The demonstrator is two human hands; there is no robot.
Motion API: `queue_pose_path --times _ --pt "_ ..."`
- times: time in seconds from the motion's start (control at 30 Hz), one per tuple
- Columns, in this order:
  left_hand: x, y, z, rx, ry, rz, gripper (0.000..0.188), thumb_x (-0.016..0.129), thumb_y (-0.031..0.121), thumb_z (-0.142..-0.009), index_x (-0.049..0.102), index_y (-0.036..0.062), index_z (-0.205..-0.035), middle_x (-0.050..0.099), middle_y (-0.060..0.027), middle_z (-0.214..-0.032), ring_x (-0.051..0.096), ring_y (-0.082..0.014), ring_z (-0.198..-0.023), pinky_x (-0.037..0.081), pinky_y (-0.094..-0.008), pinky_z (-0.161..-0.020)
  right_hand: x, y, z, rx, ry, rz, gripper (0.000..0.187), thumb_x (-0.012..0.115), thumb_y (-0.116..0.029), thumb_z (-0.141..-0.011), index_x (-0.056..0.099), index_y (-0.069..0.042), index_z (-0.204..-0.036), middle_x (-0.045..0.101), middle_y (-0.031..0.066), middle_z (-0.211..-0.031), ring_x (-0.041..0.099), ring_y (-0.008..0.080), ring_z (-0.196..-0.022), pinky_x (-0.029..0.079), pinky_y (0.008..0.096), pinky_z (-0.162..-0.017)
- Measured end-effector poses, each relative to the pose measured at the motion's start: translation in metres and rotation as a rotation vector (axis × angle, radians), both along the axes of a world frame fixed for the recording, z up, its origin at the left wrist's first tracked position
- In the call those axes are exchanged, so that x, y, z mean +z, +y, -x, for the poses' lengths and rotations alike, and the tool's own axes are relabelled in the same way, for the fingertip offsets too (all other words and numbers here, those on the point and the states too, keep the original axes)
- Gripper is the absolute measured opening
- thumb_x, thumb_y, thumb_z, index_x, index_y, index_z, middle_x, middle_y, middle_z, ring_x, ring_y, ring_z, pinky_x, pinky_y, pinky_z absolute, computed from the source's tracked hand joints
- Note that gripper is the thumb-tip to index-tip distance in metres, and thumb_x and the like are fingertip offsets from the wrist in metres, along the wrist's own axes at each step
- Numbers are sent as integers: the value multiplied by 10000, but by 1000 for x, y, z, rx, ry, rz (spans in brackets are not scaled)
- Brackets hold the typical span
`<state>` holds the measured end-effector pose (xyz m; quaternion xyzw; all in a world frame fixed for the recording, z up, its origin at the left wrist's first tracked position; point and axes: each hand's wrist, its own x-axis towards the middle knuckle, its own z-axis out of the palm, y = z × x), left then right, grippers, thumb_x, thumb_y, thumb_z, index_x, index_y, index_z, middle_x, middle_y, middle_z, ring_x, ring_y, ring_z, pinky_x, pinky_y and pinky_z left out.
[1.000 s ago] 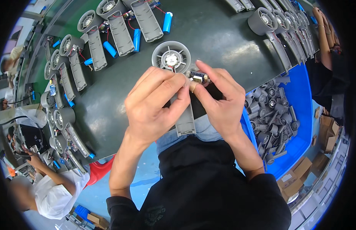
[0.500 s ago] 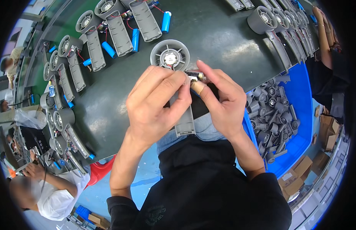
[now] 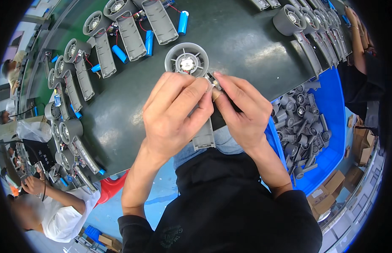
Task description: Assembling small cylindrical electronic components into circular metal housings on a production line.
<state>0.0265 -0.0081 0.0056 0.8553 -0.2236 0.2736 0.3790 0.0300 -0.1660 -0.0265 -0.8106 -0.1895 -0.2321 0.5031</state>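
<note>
A grey fan housing (image 3: pixel 200 54) with a round white-centred motor lies in front of me, and its trough-shaped handle half (image 3: pixel 203 138) points toward my body. Over the neck of this housing my two hands meet. My right hand (image 3: pixel 246 111) pinches a small dark circuit board (image 3: pixel 213 80) between thumb and forefinger; the thumb has a tan wrap at its tip. My left hand (image 3: pixel 175 111) is closed, with thumb and forefinger pressed together right beside the board. Whatever those fingertips hold is hidden.
Several fan housings with blue cylindrical batteries (image 3: pixel 149 43) on wires line the table's left and back. More housings (image 3: pixel 290 20) stand at far right. A blue bin (image 3: pixel 337 114) of grey parts is at my right. Other people sit left and stand right.
The circuit board has tilted in my right fingers, and the right forefinger has come down nearer to the left fingertips. My left hand has shifted slightly right. The housing lies almost unmoved.
</note>
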Motion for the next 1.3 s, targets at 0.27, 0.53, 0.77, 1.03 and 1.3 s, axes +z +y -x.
queue_pose_path --times 0.27,0.53,0.77,1.03,1.3 --pt "2 -3 1 31 22 15 268 772 -69 -643 688 -2 -889 571 -87 -893 580 -221 -711 479 -323 -589 -2 -1 1 16 -8 6 360 722 95 -773 714 21 -1126 726 155 -998 713 234 -821 563 291 -728" --pt "1 -3 1 19 -8 -14 288 772 -79 -629 689 -11 -897 593 -102 -909 581 -234 -712 481 -326 -588 -5 -4 -2 37 -84 69 361 725 89 -763 710 29 -1119 725 157 -988 714 246 -792 565 298 -685" --pt "-2 -2 2 26 -34 -38 286 766 -87 -641 689 -25 -909 612 -119 -923 584 -238 -696 490 -324 -595 -8 -3 -5 47 -149 56 362 741 72 -747 714 18 -1103 726 149 -972 712 246 -780 567 301 -675" --pt "-2 -5 1 30 -41 -34 280 756 -95 -642 688 -27 -904 614 -118 -901 588 -236 -688 491 -321 -589 -11 -4 -6 59 -167 72 354 753 56 -751 712 17 -1101 727 142 -972 713 252 -782 571 309 -675" --pt "-4 -4 3 25 -7 -23 273 755 -101 -645 691 -30 -901 617 -122 -898 600 -235 -694 503 -321 -596 -12 -5 -7 71 -200 71 355 756 65 -732 707 37 -1082 726 141 -961 710 257 -764 564 314 -659"
